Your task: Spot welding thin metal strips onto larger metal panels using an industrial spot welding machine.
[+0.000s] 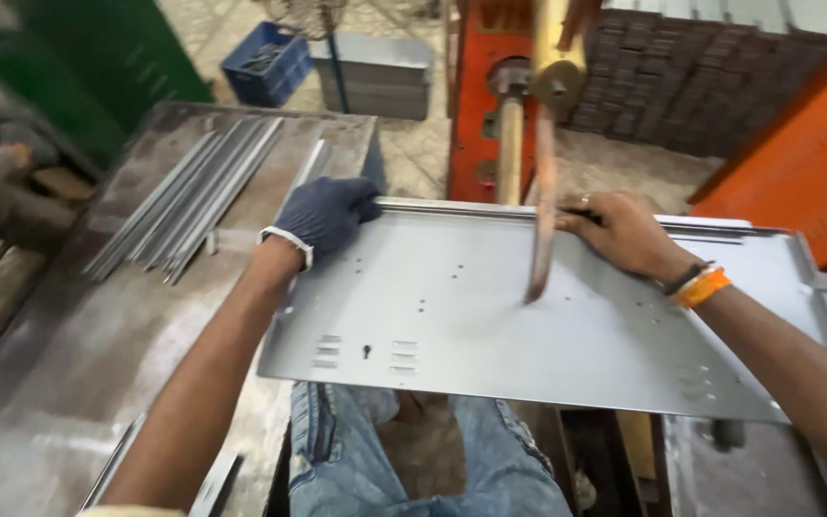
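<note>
Both hands clamp the metal panel [528, 325]: gloved left hand [325, 213] on its far-left edge, bare right hand [624, 232] pinning the strip [461, 205] beside the copper electrode [541, 239], not yet touching down

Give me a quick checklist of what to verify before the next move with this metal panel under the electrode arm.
1. Left hand gloved and on the sheet metal panel at its far left corner: ok.
2. Right hand protected: not ok, it is bare, with only bands at the wrist.
3. Right hand clear of the copper electrode arm: not ok, its fingers lie right beside it.
4. Electrode tip touching the panel: cannot tell from this angle.
5. Panel supported: cannot tell, its near edge hangs out over the person's knees.
6. Loose metal strips on the workbench clear of the panel: ok.
</note>
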